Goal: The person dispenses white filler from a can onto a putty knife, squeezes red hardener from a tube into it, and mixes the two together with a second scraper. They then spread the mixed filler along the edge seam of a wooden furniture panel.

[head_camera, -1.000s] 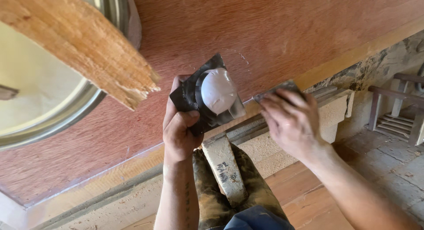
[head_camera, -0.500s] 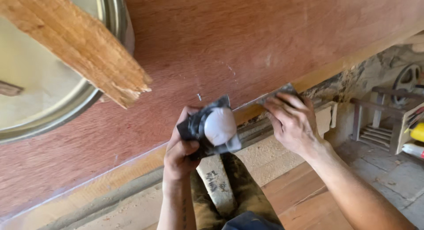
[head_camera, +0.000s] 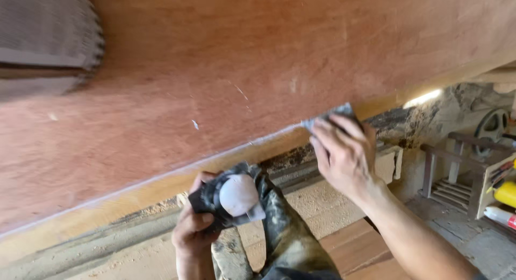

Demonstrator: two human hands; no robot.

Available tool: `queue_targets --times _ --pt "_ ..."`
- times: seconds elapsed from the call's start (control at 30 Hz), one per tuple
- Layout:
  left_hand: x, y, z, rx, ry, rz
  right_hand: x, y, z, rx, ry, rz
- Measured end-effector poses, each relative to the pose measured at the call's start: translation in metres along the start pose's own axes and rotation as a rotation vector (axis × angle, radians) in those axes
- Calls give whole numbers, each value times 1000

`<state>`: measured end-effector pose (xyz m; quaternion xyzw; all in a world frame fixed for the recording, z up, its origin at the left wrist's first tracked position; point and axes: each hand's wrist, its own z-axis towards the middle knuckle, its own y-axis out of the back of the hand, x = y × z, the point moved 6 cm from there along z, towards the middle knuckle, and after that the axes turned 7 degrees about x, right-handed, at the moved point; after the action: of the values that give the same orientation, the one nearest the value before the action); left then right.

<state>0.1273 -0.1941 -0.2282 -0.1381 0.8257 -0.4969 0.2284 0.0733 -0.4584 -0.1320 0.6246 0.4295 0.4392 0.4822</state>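
A large reddish-brown plywood board (head_camera: 258, 70) fills the upper part of the head view, its pale edge running from lower left to upper right. My right hand (head_camera: 344, 156) presses a small grey piece of sandpaper (head_camera: 328, 114) against that edge. Below the edge, my left hand (head_camera: 191, 234) grips a dark crumpled sheet (head_camera: 207, 196) wrapped around a white round object (head_camera: 238, 195). The left hand is clear of the board.
A blurred wooden beam end (head_camera: 48, 43) hangs at the upper left. My trouser leg (head_camera: 285, 231) in mottled dark cloth is below the hands. At the right stand a wooden rack (head_camera: 457, 172), a wheel (head_camera: 492, 126) and a yellow bottle (head_camera: 505, 194). Sawdust covers the ledge (head_camera: 107, 258).
My left hand with the dark sheet and white object has dropped from the board's face to below its edge. My right hand stays on the edge. The metal basin has left the view.
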Motion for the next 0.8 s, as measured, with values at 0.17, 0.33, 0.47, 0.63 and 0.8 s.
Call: queue_targets --times 0.17,0.33,0.47,0.63,0.8 --pt "29 -10 -1 -11 -186 -53 -20 -12 -9 43 72 70" --pt "60 -14 -12 -118 -316 -135 -25 -2 -12 3 159 -6" --pt "69 -11 -24 -140 -310 -153 -16 -1 0 40 117 27" --pt "55 -7 -18 -103 -283 -185 11 5 8 159 130 -32" --pt "22 -8 -18 -34 -308 -149 34 5 25 241 69 -86"
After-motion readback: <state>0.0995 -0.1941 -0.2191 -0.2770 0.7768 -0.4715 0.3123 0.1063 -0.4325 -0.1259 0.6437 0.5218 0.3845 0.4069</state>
